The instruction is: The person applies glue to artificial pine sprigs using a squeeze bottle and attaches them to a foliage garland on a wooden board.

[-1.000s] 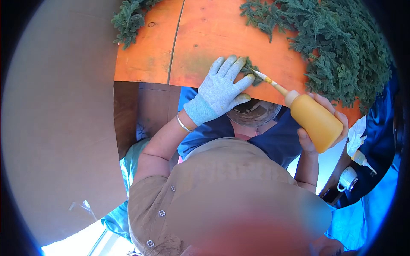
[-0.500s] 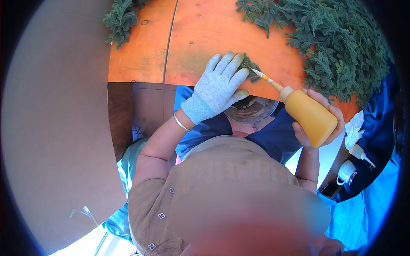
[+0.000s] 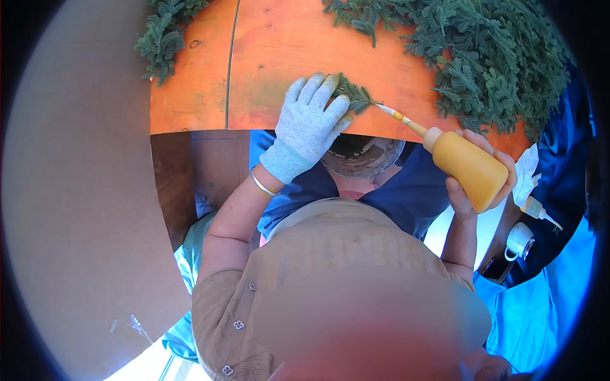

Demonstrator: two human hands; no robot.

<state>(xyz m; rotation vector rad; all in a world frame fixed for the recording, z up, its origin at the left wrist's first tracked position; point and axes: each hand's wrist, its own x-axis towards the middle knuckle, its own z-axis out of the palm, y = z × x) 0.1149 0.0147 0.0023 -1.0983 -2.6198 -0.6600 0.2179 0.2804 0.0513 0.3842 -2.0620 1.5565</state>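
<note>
My left hand (image 3: 308, 120), in a pale grey glove, lies flat on the orange wooden board (image 3: 279, 57) with its fingers stretched out. Its index and middle fingertips rest against a small green fir sprig (image 3: 357, 96) and hide part of it. Bare, my right hand (image 3: 502, 168) is wrapped around a yellow squeeze bottle (image 3: 469, 168), probably glue. The bottle's long, whitish-yellow nozzle points up and left, and its thin tip is at the sprig's right end.
A large heap of fir sprigs (image 3: 489, 63) covers the board's right side, and more sprigs (image 3: 162, 41) lie at its left edge. Below the board is a round container (image 3: 365, 159). A white cup (image 3: 520, 240) and another nozzle bottle (image 3: 534, 208) are at the right.
The view has shifted slightly. The nozzle tip has moved from beside my left fingers to the sprig's right end, and more of the sprig shows.
</note>
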